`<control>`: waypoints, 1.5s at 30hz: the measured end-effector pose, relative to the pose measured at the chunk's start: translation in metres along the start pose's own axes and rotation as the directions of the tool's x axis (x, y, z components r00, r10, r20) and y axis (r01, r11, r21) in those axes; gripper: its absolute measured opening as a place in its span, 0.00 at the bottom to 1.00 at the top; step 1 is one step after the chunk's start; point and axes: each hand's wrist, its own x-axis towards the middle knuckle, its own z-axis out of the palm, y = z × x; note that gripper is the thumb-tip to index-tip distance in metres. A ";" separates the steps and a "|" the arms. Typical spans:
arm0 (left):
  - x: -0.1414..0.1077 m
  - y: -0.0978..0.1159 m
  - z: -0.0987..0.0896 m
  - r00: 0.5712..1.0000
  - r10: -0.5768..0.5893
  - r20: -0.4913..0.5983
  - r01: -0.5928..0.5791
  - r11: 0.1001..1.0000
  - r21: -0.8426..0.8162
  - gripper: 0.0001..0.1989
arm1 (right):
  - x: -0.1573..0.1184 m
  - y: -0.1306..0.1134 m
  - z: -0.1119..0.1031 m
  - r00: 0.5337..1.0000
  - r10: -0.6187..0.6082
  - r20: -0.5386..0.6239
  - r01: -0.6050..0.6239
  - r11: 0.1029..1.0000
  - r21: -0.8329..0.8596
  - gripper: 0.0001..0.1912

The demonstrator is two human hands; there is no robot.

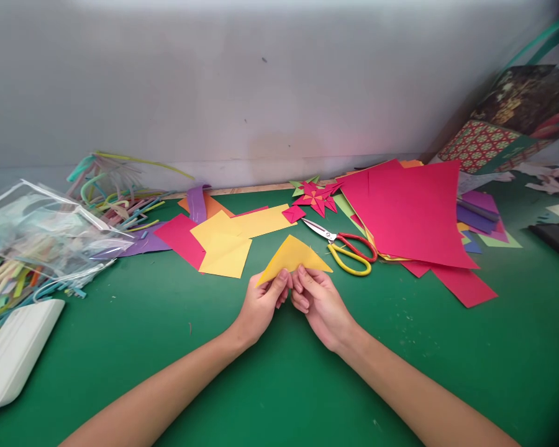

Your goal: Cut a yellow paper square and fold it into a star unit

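Observation:
A yellow paper triangle [292,253], folded with its peak pointing away from me, is held above the green table. My left hand [266,299] pinches its lower edge left of the middle, thumb on top. Close beside it, my right hand [317,299] grips the same edge right of the middle, fingers curled underneath. Just beyond the triangle's right corner lie scissors [338,241] with one red and one yellow handle loop. Loose yellow paper pieces [228,256] rest past my left hand, with a small red folded square [293,213] at their right end.
Red and green folded paper stars [315,197] lie near the wall. A stack of red sheets [410,214] is at the right, near a patterned bag [479,146]. On the left are clear plastic bags [51,217], colourful strips [9,279] and a white device [18,354].

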 end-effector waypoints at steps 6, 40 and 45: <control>0.001 0.000 0.000 1.000 -0.023 -0.001 0.023 1.000 0.001 0.22 | 0.000 -0.002 0.000 0.998 -0.052 -0.028 0.053 0.998 0.025 0.21; 0.016 0.005 -0.021 0.970 0.173 -0.170 -0.153 0.980 0.124 0.16 | 0.018 -0.027 -0.032 0.935 -0.308 -0.177 0.145 0.786 -0.601 0.20; 0.016 0.004 -0.022 0.958 0.240 -0.157 -0.200 0.951 0.236 0.15 | 0.019 -0.026 -0.033 0.948 -0.287 -0.141 0.132 0.752 -0.646 0.20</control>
